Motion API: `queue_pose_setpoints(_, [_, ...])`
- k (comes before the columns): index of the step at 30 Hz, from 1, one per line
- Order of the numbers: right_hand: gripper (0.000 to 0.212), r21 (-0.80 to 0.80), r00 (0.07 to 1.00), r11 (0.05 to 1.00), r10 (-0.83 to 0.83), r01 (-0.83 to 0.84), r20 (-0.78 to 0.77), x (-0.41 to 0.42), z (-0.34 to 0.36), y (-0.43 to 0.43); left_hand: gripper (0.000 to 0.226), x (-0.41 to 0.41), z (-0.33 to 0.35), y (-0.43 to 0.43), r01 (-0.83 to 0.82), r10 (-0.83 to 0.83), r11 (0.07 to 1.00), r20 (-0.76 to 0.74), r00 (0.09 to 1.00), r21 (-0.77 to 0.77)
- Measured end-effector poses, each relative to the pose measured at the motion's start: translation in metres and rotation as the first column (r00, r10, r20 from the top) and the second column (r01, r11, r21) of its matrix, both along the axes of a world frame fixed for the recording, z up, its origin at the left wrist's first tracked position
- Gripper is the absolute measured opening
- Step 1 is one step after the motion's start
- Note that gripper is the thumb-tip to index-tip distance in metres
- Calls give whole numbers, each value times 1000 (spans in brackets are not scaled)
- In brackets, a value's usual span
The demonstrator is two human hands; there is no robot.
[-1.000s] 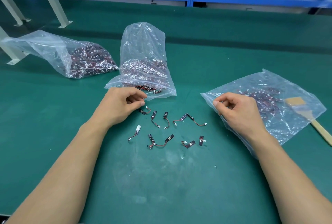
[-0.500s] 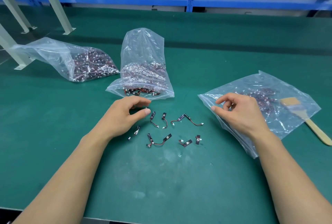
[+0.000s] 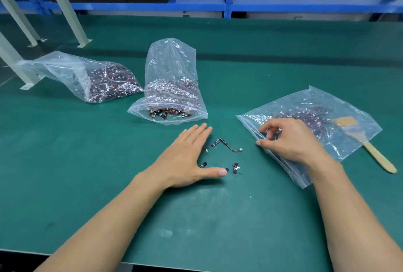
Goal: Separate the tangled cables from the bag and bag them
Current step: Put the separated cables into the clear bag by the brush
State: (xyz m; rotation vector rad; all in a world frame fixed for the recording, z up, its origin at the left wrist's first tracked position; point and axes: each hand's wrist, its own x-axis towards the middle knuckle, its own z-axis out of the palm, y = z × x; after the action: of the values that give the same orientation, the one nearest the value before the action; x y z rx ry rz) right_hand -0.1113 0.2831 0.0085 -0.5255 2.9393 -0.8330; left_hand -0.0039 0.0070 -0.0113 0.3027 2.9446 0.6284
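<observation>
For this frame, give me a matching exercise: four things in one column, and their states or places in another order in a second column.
Things:
1. left hand
2. right hand
3. middle bag
4. brush

States:
A. holds the edge of the right bag, fingers curled
B. flat, fingers straight, among the loose cables
C. light wood, handle lying on the green mat
D. stands upright with cables heaped inside

Pairs: 1-B, 2-A, 3-D, 4-C
</observation>
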Motion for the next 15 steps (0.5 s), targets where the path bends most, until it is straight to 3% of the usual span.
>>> queue_pose_setpoints(6, [5, -62, 998, 997, 54, -55, -9, -3, -2, -2, 126, -19, 0, 40, 2, -2, 1000, -28, 1000, 17])
queue_pose_setpoints(12, [8, -116, 997, 991, 64, -67, -32, -2, -4, -6, 101, -21, 6, 37, -34, 60, 917, -53, 997, 397])
queue_pose_setpoints(15, [11, -143, 998, 989, 36, -44, -55, -2, -5, -7, 94, -19, 11, 20, -67, 129, 953, -195, 972, 295])
